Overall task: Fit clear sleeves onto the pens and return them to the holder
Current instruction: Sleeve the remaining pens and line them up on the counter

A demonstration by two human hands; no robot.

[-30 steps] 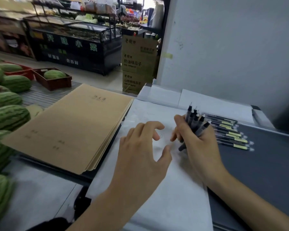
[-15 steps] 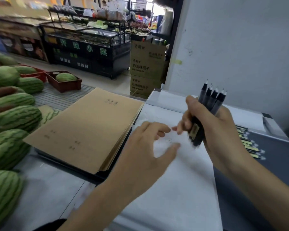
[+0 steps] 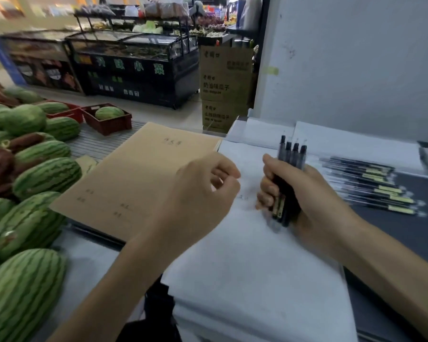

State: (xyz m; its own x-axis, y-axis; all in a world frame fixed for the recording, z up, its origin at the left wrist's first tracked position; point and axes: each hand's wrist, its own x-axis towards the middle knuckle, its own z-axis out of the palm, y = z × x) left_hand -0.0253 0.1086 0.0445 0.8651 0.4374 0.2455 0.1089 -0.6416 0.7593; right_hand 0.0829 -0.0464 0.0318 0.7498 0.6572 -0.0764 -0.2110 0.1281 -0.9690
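White paper (image 3: 245,267) beneath right hand (image 3: 314,201) clutching upright pens (image 3: 292,154); left hand (image 3: 198,193) curled, contents unclear.

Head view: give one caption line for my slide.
Right hand grips a bundle of dark pens upright above white paper; left hand curls beside it; a row of pens lies nearby.

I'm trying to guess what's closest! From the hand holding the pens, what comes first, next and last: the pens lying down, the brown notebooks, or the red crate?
1. Pens lying down: just right of the right hand gripping the pen bundle.
2. Brown notebooks: to its left, past the left hand.
3. Red crate: far back on the left.
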